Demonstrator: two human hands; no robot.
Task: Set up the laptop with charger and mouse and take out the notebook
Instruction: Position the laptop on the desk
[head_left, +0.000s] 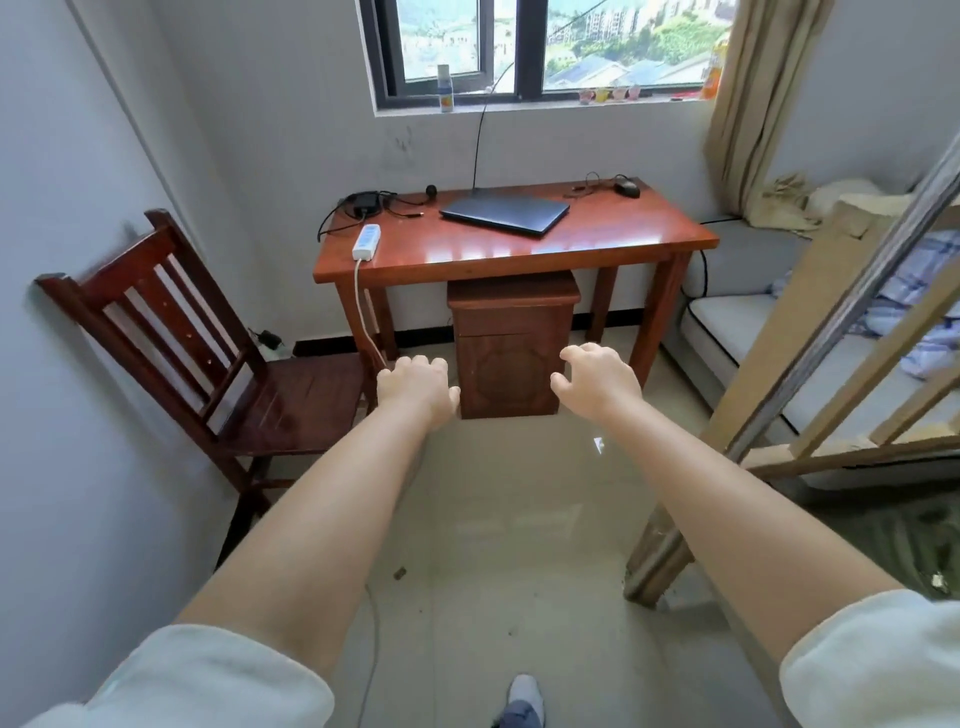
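A dark laptop (505, 214) lies closed on the reddish wooden desk (623, 244) under the window. At the desk's back left sits a black charger brick (367, 201) with tangled cable, and a white power strip (366, 241) lies near the left edge. A black mouse (627, 187) with its coiled wire rests at the back right. No notebook is visible. My left hand (418, 387) and my right hand (597, 378) are stretched forward in the air, well short of the desk, fingers loosely curled and holding nothing.
A small wooden cabinet (511, 343) stands under the desk. A wooden chair (208, 364) is by the left wall. On the right is a bunk bed (779, 364) with a wooden frame and metal rail. A bottle (444, 88) stands on the window sill.
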